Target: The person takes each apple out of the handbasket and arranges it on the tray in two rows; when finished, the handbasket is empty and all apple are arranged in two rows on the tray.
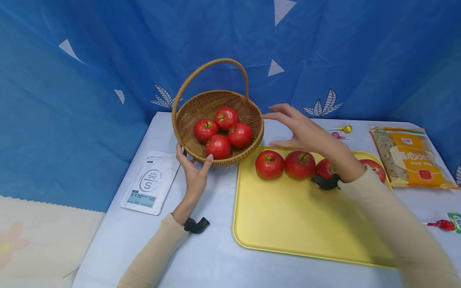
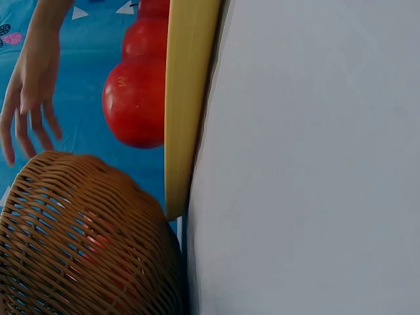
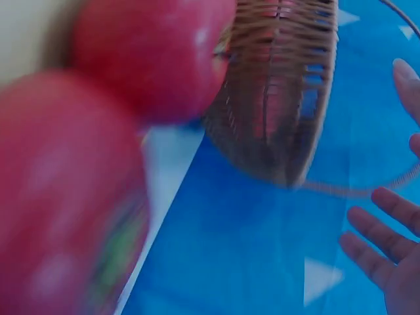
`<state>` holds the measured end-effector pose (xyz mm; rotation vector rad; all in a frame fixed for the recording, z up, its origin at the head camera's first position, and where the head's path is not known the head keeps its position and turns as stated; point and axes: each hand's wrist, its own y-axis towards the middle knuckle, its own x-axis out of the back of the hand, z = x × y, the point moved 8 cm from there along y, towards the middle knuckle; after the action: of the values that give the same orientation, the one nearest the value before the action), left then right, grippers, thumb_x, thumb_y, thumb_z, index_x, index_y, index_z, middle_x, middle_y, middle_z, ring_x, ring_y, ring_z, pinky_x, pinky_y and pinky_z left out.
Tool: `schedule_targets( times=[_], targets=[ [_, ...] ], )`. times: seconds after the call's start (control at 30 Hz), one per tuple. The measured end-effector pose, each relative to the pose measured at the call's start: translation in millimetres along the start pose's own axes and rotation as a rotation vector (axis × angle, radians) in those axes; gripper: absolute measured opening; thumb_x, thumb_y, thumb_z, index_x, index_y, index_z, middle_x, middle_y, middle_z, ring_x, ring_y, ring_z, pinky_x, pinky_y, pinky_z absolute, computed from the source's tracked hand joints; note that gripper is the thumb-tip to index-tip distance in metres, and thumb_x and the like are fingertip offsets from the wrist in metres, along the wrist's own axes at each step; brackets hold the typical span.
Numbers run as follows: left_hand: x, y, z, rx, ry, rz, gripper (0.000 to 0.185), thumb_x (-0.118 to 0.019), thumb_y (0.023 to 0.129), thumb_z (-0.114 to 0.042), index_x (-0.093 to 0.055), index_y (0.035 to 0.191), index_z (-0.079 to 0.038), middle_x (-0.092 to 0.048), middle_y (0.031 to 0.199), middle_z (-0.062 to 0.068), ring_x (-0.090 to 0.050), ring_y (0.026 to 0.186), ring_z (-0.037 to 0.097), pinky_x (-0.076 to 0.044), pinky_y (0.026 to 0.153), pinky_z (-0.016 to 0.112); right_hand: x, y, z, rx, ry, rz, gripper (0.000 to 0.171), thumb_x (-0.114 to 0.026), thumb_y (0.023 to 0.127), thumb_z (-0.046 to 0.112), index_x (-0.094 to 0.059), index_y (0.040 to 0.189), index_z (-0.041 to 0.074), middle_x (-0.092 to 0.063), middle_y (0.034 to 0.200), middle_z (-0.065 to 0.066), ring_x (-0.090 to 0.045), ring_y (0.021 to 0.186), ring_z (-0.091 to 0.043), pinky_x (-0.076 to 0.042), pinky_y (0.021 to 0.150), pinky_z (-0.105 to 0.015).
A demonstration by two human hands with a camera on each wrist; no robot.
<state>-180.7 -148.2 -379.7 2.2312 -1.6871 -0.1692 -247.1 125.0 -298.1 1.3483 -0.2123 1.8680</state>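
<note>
A wicker basket [image 1: 230,162] with a tall arched handle [image 1: 222,61] holds several red apples [image 1: 218,147]. It tilts toward me at the back of the table, and my left hand [image 1: 193,176] grips its near left rim, thumb over the edge. My right hand [image 1: 300,128] is at the basket's right side, fingers spread and fingertips close to the rim. In the right wrist view, that hand [image 3: 400,262] shows nothing between its fingers. Below it, more red apples [image 1: 269,164] line the far edge of a yellow tray [image 1: 306,224]; my right forearm partly hides them.
Left of the basket lies a white pouch [image 1: 149,184]. A grain bag [image 1: 410,158] sits right of the tray. Lollipops, one yellow [image 1: 347,129], one pink [image 1: 336,135] and one red [image 1: 446,225], lie around the tray. A blue curtain [image 1: 216,32] hangs behind the table.
</note>
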Motion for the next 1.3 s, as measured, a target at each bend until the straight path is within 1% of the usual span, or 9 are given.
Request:
schedule_targets(
  times=[0.13, 0.23, 0.47, 0.63, 0.87, 0.97, 1.07, 1.13, 1.3],
  targets=[
    [0.2, 0.2, 2.4, 0.015, -0.01, -0.006, 0.096, -0.064, 0.088, -0.01, 0.005, 0.154, -0.001, 0.001, 0.158, 0.024, -0.009, 0.147, 0.038, -0.024, 0.108, 0.053, -24, 43, 0, 0.004, 0.022, 0.106, 0.076, -0.082, 0.077, 0.039, -0.047, 0.144, 0.024, -0.045, 0.142, -0.011, -0.044, 0.129, -0.03, -0.044, 0.1, -0.052],
    [0.2, 0.9, 3.8, 0.029, -0.013, -0.009, 0.096, -0.064, 0.088, -0.012, 0.005, 0.154, -0.002, 0.002, 0.158, 0.023, -0.01, 0.147, 0.038, -0.025, 0.109, 0.053, -40, 68, -4, -0.011, 0.018, 0.185, 0.078, -0.081, 0.077, 0.043, -0.048, 0.143, 0.021, -0.045, 0.14, -0.011, -0.044, 0.127, -0.029, -0.044, 0.1, -0.05],
    [1.1, 0.6, 3.2, 0.032, -0.003, -0.01, 0.096, -0.064, 0.088, -0.014, 0.004, 0.154, -0.002, 0.002, 0.158, 0.024, -0.01, 0.146, 0.04, -0.026, 0.108, 0.053, -74, 101, -8, -0.026, 0.022, 0.352, 0.078, -0.086, 0.071, 0.042, -0.054, 0.136, 0.016, -0.047, 0.135, -0.013, -0.045, 0.122, -0.03, -0.041, 0.101, -0.051],
    [1.0, 0.4, 3.5, 0.033, -0.006, -0.008, 0.096, -0.065, 0.088, -0.013, 0.004, 0.154, -0.002, 0.002, 0.158, 0.024, -0.009, 0.147, 0.039, -0.026, 0.107, 0.052, -90, 111, -13, -0.05, -0.035, 0.433, 0.076, -0.086, 0.072, 0.04, -0.053, 0.137, 0.017, -0.046, 0.134, -0.014, -0.045, 0.123, -0.031, -0.039, 0.103, -0.053],
    [2.3, 2.3, 3.4, 0.025, -0.004, -0.006, 0.096, -0.065, 0.088, -0.014, 0.003, 0.154, -0.004, 0.001, 0.159, 0.021, -0.008, 0.147, 0.038, -0.025, 0.107, 0.052, -101, 117, -19, -0.095, -0.101, 0.51, 0.077, -0.086, 0.071, 0.043, -0.053, 0.136, 0.017, -0.047, 0.134, -0.016, -0.048, 0.122, -0.032, -0.04, 0.104, -0.051],
    [3.0, 2.7, 2.2, 0.017, -0.007, -0.005, 0.096, -0.065, 0.088, -0.014, 0.003, 0.154, -0.003, 0.001, 0.158, 0.023, -0.008, 0.146, 0.039, -0.025, 0.106, 0.052, -106, 117, -21, -0.131, -0.126, 0.571, 0.081, -0.085, 0.071, 0.043, -0.05, 0.139, 0.019, -0.042, 0.144, -0.017, -0.045, 0.129, -0.034, -0.038, 0.107, -0.053],
    [3.5, 3.1, 2.0, 0.014, -0.007, -0.004, 0.097, -0.066, 0.088, -0.013, 0.003, 0.155, -0.003, 0.001, 0.158, 0.023, -0.008, 0.147, 0.039, -0.026, 0.105, 0.051, -110, 116, -23, -0.166, -0.138, 0.623, 0.083, -0.085, 0.073, 0.043, -0.047, 0.143, 0.019, -0.033, 0.154, -0.018, -0.037, 0.138, -0.037, -0.033, 0.111, -0.055],
    [3.6, 3.3, 2.0, 0.013, -0.008, -0.005, 0.097, -0.066, 0.087, -0.012, 0.003, 0.155, -0.003, 0.001, 0.158, 0.022, -0.008, 0.147, 0.039, -0.027, 0.105, 0.051, -112, 116, -23, -0.17, -0.132, 0.639, 0.081, -0.085, 0.073, 0.04, -0.048, 0.142, 0.019, -0.032, 0.155, -0.017, -0.035, 0.14, -0.036, -0.031, 0.112, -0.055],
    [2.8, 3.3, 2.4, 0.023, -0.002, -0.001, 0.096, -0.066, 0.088, -0.013, 0.003, 0.154, -0.003, 0.001, 0.158, 0.022, -0.006, 0.147, 0.04, -0.026, 0.106, 0.052, -109, 116, -21, -0.134, -0.094, 0.618, 0.071, -0.086, 0.074, 0.034, -0.055, 0.135, 0.016, -0.042, 0.148, -0.014, -0.04, 0.135, -0.033, -0.034, 0.111, -0.052]
  ],
)
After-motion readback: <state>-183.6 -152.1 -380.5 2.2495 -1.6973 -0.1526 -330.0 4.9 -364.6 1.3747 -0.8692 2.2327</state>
